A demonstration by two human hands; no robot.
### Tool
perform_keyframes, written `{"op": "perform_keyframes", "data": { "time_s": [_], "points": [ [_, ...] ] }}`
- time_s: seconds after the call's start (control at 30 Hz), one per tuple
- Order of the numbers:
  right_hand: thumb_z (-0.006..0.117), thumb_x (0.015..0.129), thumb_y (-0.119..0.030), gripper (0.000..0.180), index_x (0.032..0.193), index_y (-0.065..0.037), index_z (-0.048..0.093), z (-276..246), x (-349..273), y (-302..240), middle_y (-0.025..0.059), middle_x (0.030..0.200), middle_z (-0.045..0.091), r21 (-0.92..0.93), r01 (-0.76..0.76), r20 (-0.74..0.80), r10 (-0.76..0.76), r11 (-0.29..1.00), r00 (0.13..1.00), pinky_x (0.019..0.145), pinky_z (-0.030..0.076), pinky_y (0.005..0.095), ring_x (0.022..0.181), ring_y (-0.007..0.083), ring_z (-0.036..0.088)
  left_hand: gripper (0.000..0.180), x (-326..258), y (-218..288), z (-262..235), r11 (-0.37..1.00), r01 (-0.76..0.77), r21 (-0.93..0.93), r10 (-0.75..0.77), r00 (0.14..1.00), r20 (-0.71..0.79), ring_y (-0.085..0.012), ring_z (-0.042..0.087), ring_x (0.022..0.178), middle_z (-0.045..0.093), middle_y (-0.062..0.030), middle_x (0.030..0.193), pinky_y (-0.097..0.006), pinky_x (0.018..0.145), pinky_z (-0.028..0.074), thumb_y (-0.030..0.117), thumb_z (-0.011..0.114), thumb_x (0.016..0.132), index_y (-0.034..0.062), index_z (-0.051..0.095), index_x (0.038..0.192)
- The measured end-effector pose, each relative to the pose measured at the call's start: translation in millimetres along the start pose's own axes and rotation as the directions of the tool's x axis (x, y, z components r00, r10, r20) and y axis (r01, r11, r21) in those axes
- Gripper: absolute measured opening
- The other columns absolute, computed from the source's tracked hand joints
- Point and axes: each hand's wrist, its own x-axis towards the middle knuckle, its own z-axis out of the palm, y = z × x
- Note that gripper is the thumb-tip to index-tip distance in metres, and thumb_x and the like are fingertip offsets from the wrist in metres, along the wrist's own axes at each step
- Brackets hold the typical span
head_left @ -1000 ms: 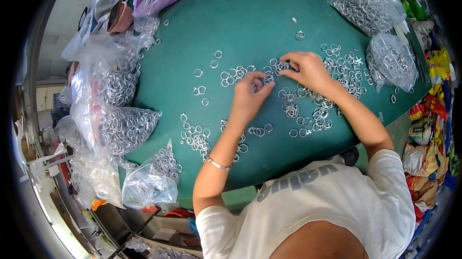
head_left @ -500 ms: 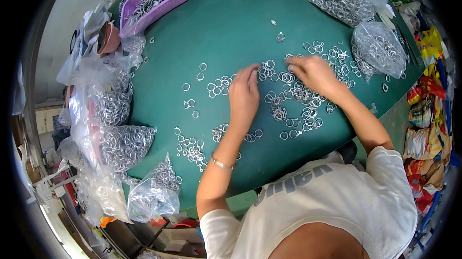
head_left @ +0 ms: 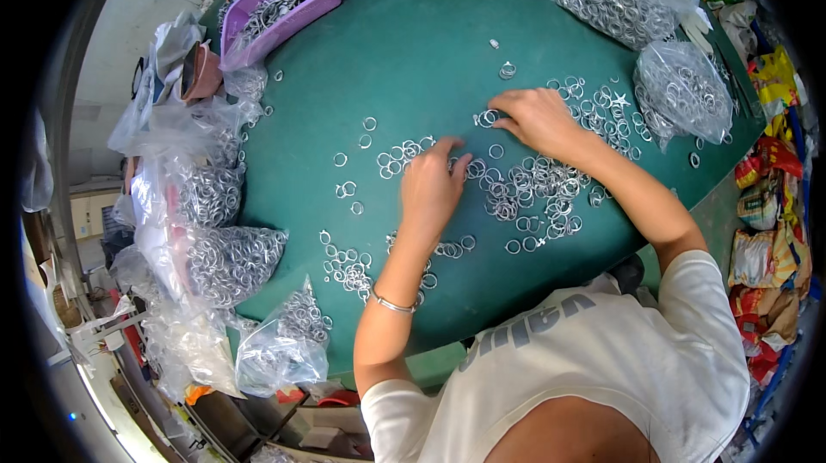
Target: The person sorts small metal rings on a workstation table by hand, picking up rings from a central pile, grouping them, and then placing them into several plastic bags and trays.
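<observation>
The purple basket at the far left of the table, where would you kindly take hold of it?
Judging by its pose, take the purple basket by its raised rim along the near long side, coming from above; metal rings fill its inside, so only the rim is free.

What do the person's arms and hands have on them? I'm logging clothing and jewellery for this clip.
Both forearms are bare, with no gloves on the left hand or right hand. A thin silver bracelet circles the left wrist. Short white T-shirt sleeves with grey lettering on the shirt cover the upper arms.
</observation>
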Motion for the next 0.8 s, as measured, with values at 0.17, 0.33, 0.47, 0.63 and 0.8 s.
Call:
{"op": "perform_keyframes", "data": {
  "time_s": [0.17, 0.33, 0.47, 0.63, 0.8],
  "points": [
    [0.07, 0.072, -0.019, 0.028, 0.095, -0.004, 0.065, -38, -12, 22, 0.0139, 0.072, 0.062, 0.457, -0.172, 0.09, 0.147, 0.873, 0.985, 0.062, 0.048, 0.0368, 0.067, 0.0273, 0.061, 0.03, 30, 7, 23, 0.994, -0.083, 0.07, 0.088, 0.994, -0.069, -0.0309, 0.056, 0.059, 0.057, -0.0163, 0.065, -0.037, 0.054, 0.043, 0.015, 0.071, 0.073, 0.0058, 0.062, 0.1],
    [0.065, 0.078, -0.02, 0.029, 0.103, -0.005, 0.064, -52, -39, 40, 0.0161, 0.081, 0.065, 0.236, -0.114, 0.233, 0.058, 0.965, 0.971, 0.066, 0.047, 0.0375, 0.07, 0.0271, 0.061, 0.032, 45, -1, 38, 0.982, -0.135, 0.132, 0.148, 0.984, -0.098, -0.0259, 0.057, 0.06, 0.06, -0.0107, 0.066, -0.033, 0.055, 0.044, 0.014, 0.068, 0.076, 0.0047, 0.059, 0.105],
    [0.063, 0.08, -0.022, 0.027, 0.103, -0.008, 0.065, -51, -40, 28, 0.0152, 0.077, 0.065, 0.099, -0.21, 0.025, 0.208, 0.973, 0.978, 0.064, 0.048, 0.0396, 0.069, 0.0312, 0.062, 0.027, 36, 4, 17, 0.736, 0.166, -0.656, -0.105, 0.986, 0.131, -0.013, 0.044, 0.056, 0.049, -0.003, 0.067, -0.026, 0.048, 0.037, 0.014, 0.063, 0.081, 0.0016, 0.056, 0.103],
    [0.062, 0.079, -0.025, 0.024, 0.096, -0.008, 0.065, -27, -60, -8, 0.0121, 0.08, 0.065, -0.033, -0.025, 0.202, 0.031, 0.999, 0.979, 0.059, 0.048, 0.0399, 0.07, 0.0307, 0.062, 0.02, -2, 5, -8, -0.18, 0.384, -0.906, -0.128, 0.904, 0.409, -0.0079, 0.033, 0.055, 0.041, -0.0029, 0.071, -0.022, 0.043, 0.026, 0.021, 0.053, 0.087, 0.004, 0.051, 0.097],
    [0.062, 0.08, -0.022, 0.021, 0.095, -0.008, 0.066, -42, -83, -25, 0.0092, 0.085, 0.066, 0.143, 0.04, 0.404, -0.096, 0.989, 0.91, 0.061, 0.048, 0.0374, 0.073, 0.0285, 0.062, 0.02, -28, -1, -2, -0.069, 0.445, -0.893, -0.283, 0.849, 0.445, -0.0086, 0.04, 0.054, 0.049, -0.0052, 0.069, -0.018, 0.04, 0.029, 0.023, 0.051, 0.09, 0.0061, 0.051, 0.078]
  ]
}}
